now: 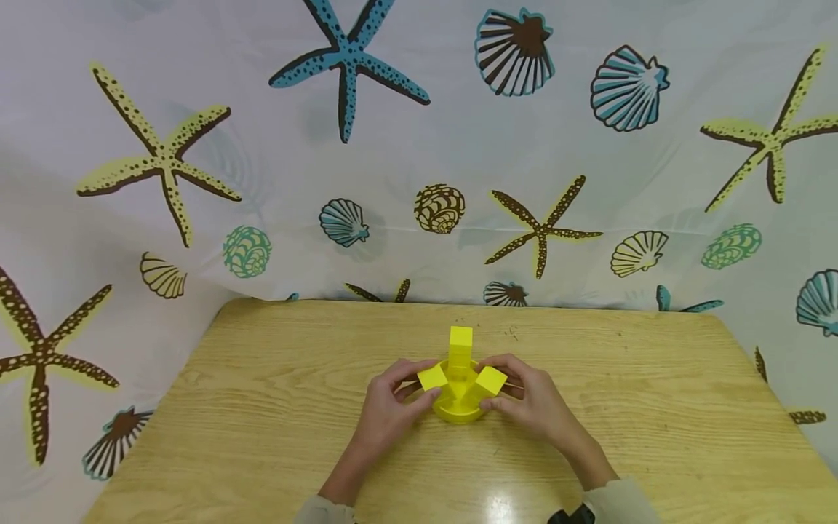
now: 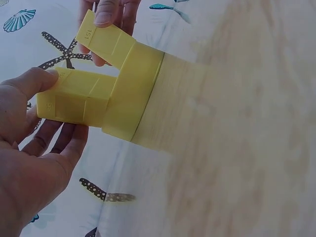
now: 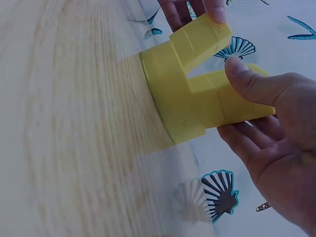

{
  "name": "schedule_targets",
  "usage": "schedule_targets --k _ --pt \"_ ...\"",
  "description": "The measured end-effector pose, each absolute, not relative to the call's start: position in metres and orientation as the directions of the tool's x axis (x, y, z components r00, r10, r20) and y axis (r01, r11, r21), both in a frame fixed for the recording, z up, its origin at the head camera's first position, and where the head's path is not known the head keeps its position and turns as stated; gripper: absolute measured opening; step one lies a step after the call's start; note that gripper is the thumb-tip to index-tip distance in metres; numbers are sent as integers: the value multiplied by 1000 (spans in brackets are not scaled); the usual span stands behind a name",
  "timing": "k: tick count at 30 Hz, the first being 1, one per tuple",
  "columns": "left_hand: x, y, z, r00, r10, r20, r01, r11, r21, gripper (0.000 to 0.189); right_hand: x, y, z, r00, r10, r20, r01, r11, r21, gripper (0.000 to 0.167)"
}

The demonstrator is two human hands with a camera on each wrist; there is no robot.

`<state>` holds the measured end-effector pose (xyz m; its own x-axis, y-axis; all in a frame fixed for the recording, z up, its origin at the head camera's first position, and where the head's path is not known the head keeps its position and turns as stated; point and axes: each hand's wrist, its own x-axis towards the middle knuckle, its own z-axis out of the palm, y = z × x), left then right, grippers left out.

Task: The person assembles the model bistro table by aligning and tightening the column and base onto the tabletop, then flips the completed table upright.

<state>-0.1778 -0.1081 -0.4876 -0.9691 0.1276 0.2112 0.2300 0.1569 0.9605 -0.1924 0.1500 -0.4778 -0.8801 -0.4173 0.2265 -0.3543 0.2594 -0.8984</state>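
We saw a yellow toy [image 1: 460, 389] in the middle of the table [image 1: 262, 437], nearer the front edge than the back. It had a round base [image 2: 133, 94] that sat flat on the wood, and three square prongs stuck up and out of it. The left hand [image 1: 386, 407] pinched the left prong [image 1: 432, 377] between thumb and curled fingers. The right hand [image 1: 533, 400] pinched the right prong [image 1: 490, 380] the same way. The tall middle prong [image 1: 461, 348] stood free, and no finger touched it.

We thought the best way was to hold both prongs with the same soft squeeze and keep the base flat on the wood, so it would not tip or slide.

There was lots of bare wood on both sides of the hands. The sea curtain [image 1: 419, 145] hung just behind the back edge, well apart from the toy, so the hands had room to move every way.
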Motion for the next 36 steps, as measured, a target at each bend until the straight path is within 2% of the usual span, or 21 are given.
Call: schedule_targets --k 10,16,20,25,30,36 --pt "-178 -108 -486 -965 129 229 249 164 955 37 -190 147 -476 -879 -400 259 -401 326 -856 52" --pt "-179 -108 -486 -962 146 230 249 129 960 38 -191 148 -477 -886 -398 238 -372 305 -876 51" --pt "-178 -109 -487 -965 159 210 228 105 968 40 -188 146 -475 -889 -389 242 -383 342 -858 54" --pt "-176 -111 -486 -967 169 192 211 102 972 49 -188 143 -477 -893 -378 245 -391 381 -838 64" --pt "-178 -113 -488 -972 184 149 176 141 974 61 -189 141 -482 -915 -364 173 -307 351 -884 71" --pt "-183 -113 -493 -958 280 66 120 181 976 75 -189 138 -487 -922 -367 121 -255 342 -904 78"
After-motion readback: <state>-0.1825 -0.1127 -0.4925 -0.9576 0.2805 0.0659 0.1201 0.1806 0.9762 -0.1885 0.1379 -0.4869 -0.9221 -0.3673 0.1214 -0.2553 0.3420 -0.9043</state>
